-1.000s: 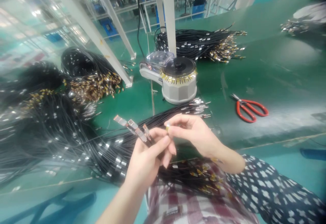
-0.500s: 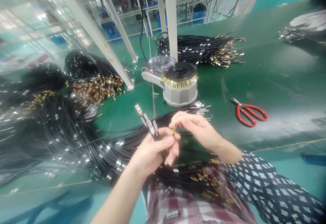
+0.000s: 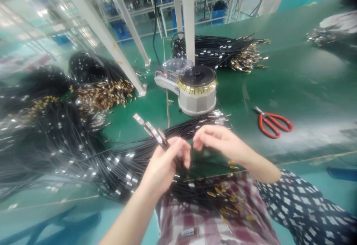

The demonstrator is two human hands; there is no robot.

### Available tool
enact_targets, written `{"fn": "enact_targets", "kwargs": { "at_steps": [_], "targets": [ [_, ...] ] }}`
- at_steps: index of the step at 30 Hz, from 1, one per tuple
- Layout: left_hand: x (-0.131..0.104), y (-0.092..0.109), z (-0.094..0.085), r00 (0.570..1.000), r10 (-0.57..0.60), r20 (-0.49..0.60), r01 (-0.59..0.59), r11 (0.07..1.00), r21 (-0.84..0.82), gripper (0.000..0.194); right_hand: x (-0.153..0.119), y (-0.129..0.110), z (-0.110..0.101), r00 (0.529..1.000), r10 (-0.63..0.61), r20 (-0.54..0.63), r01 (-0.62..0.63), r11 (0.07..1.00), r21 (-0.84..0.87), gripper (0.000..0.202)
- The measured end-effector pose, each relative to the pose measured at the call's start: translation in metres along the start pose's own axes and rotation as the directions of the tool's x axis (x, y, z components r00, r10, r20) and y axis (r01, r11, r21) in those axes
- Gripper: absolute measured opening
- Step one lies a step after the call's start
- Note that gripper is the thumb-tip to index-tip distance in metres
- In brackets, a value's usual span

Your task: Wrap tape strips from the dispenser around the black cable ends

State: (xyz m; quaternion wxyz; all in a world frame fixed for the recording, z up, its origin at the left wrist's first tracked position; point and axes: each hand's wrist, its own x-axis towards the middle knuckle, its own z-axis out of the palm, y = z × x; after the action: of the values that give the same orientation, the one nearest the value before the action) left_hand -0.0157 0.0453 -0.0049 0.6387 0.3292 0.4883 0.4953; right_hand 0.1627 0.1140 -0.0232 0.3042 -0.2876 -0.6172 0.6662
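Observation:
My left hand (image 3: 167, 159) is closed around a few black cables (image 3: 156, 135), whose silvery, labelled ends stick out above the thumb toward the upper left. Just right of it, my right hand (image 3: 213, 139) is held with curled fingers and the thumb near the fingertips; whatever they pinch, if anything, cannot be made out. Beneath both hands lies a long bundle of black cables (image 3: 184, 129) with silver tips. More cables with yellow-wrapped ends (image 3: 223, 193) lie across my lap, over the checked apron.
A round tape dispenser (image 3: 197, 96) with yellow tape pieces stands beyond my hands. Red-handled pliers (image 3: 275, 122) lie at right on the green table (image 3: 301, 85). Cable heaps (image 3: 103, 85) fill the left side; another bundle (image 3: 217, 51) lies behind the dispenser. White posts (image 3: 188, 18) rise from the table.
My hands have moved apart; before, the right fingers touched a small yellow piece at the left fingertips. The cable ends in my left hand have swung left.

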Motion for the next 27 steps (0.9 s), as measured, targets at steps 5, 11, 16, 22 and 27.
{"fn": "enact_targets", "kwargs": {
  "at_steps": [5,11,16,22,27],
  "targets": [
    [0.002,-0.002,0.004,0.989,-0.063,-0.136,0.044,0.989,-0.138,0.025,0.000,-0.007,0.025,0.999,0.031,0.042,-0.022,0.979,-0.203,0.015],
    [0.001,0.005,0.002,0.975,0.066,-0.213,-0.107,0.976,-0.188,0.020,0.001,-0.003,0.031,0.997,-0.016,-0.081,0.006,0.992,-0.123,0.013],
    [-0.001,0.016,-0.004,0.949,0.215,-0.229,-0.240,0.967,-0.087,0.015,-0.002,-0.001,0.028,0.990,0.080,-0.113,-0.079,0.997,0.013,0.030],
    [-0.003,0.000,-0.004,0.996,0.035,-0.087,-0.004,0.944,0.331,0.014,-0.002,-0.001,0.029,0.986,-0.051,-0.161,0.045,0.998,-0.041,0.026],
    [-0.006,0.002,-0.004,0.971,0.125,-0.205,-0.078,0.973,0.219,0.011,-0.020,0.010,0.021,0.993,-0.113,0.032,0.117,0.923,-0.367,0.017]
  ]
}}
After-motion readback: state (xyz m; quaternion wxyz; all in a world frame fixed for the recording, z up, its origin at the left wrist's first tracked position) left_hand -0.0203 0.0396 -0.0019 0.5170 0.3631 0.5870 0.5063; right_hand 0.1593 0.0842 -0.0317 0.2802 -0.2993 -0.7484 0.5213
